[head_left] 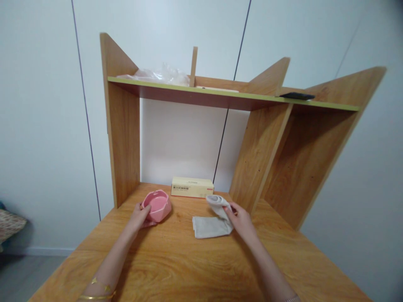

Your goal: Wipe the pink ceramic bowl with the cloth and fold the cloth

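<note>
A pink faceted bowl is gripped at its left rim by my left hand, thumb over the edge. It is tilted toward me, and its inside looks empty. Below it shows a bit of pink, which may be its reflection or another pink thing; I cannot tell. My right hand pinches a light grey cloth at its right side. One part of the cloth is folded flat on the desk, while the upper part is lifted and curls to the left.
A cream cling-film box stands at the back of the wooden desk. Upright wooden panels flank it. On the shelf above lie a clear plastic bag and a flat black object.
</note>
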Demonstrator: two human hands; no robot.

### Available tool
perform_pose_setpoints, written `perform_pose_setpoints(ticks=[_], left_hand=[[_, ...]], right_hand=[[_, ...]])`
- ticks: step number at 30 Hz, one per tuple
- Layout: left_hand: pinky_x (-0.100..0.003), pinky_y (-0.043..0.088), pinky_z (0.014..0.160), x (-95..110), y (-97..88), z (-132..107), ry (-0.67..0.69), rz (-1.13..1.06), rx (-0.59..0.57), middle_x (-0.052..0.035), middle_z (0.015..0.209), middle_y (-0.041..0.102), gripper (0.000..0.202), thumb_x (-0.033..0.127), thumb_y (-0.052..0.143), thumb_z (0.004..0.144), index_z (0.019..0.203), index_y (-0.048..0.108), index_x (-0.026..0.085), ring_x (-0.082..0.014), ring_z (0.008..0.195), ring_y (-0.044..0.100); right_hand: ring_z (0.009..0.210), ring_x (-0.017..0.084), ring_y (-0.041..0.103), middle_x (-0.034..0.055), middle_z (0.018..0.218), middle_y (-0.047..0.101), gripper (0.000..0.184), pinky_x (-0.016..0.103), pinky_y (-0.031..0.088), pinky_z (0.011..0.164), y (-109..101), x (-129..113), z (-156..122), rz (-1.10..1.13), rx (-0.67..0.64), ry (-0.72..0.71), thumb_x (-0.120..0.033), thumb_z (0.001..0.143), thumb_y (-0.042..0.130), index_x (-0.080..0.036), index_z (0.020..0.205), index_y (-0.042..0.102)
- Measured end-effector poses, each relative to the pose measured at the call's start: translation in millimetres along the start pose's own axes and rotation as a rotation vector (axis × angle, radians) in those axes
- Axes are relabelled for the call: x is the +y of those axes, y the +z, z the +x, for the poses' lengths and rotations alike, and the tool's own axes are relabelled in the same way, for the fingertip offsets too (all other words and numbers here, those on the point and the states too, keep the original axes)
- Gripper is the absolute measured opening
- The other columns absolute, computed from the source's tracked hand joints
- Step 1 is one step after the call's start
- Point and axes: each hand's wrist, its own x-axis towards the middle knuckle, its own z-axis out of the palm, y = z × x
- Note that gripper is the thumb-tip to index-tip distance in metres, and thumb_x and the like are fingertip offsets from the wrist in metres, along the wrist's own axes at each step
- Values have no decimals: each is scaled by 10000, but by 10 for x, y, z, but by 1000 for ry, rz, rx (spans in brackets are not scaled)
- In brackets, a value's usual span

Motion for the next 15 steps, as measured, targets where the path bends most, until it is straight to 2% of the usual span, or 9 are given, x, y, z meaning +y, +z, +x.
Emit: perform_pose_setpoints(ticks=[5, 8, 11, 15], left_hand=[[-235, 517, 491, 33, 132, -174, 19, -109, -156, -17, 743, 565, 302, 234, 430, 820, 1112, 359, 202, -97, 493, 575], [-210, 498, 488, -22, 254, -268, 31, -183, -322, -14, 742, 574, 335, 279, 438, 816, 1131, 345, 212, -90, 488, 569], [-166, 434, 386, -107, 377, -293, 24, -120, -371, 2, 671, 578, 416, 277, 416, 816, 1199, 263, 226, -75, 389, 523], [-135, 334, 290, -203, 487, -268, 16, -77, -358, 44, 477, 515, 517, 243, 424, 805, 1254, 172, 192, -86, 284, 456]], right_hand=[[616, 161, 495, 45, 720, 580, 305, 266, 378, 581, -433, -247, 253, -66, 389, -54, -408, 761, 404, -159, 809, 573], [621, 157, 480, 39, 720, 550, 273, 265, 366, 583, -559, -494, 365, -154, 488, -144, -381, 765, 417, -164, 809, 577], [674, 176, 485, 48, 741, 547, 255, 283, 372, 626, -419, -662, 345, -208, 408, -215, -337, 781, 399, -168, 847, 578], [781, 202, 492, 69, 796, 568, 235, 307, 373, 709, 105, -677, 111, -245, 204, -295, -277, 790, 385, -170, 867, 579]])
